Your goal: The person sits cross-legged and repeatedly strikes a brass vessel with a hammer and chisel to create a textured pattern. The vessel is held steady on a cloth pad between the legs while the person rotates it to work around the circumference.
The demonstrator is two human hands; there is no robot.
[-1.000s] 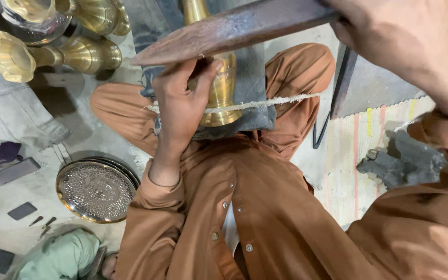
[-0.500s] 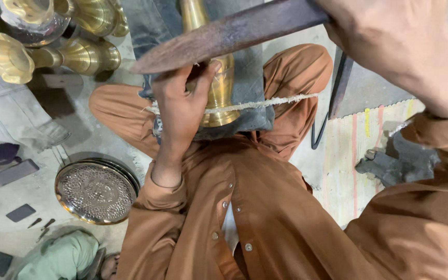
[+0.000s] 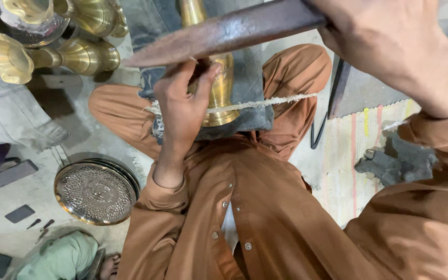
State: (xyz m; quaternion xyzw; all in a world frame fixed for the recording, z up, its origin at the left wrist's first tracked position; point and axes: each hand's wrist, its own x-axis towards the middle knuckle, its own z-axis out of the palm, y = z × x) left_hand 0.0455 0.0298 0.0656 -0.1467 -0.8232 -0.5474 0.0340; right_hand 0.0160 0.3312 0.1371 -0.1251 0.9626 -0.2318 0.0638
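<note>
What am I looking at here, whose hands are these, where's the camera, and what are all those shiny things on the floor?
The camera sits on a person's head and looks down at their own lap; they sit cross-legged in brown clothes. Their left hand grips a tall shiny brass vase that rests on a grey cloth over the lap, with a frayed white cord stretched across it. Their right hand holds a long dark rusty metal bar raised over the vase. On the concrete floor to the left lie a round engraved metal tray and more brass vases. Whether the left fingers also hold a small tool is hidden.
</note>
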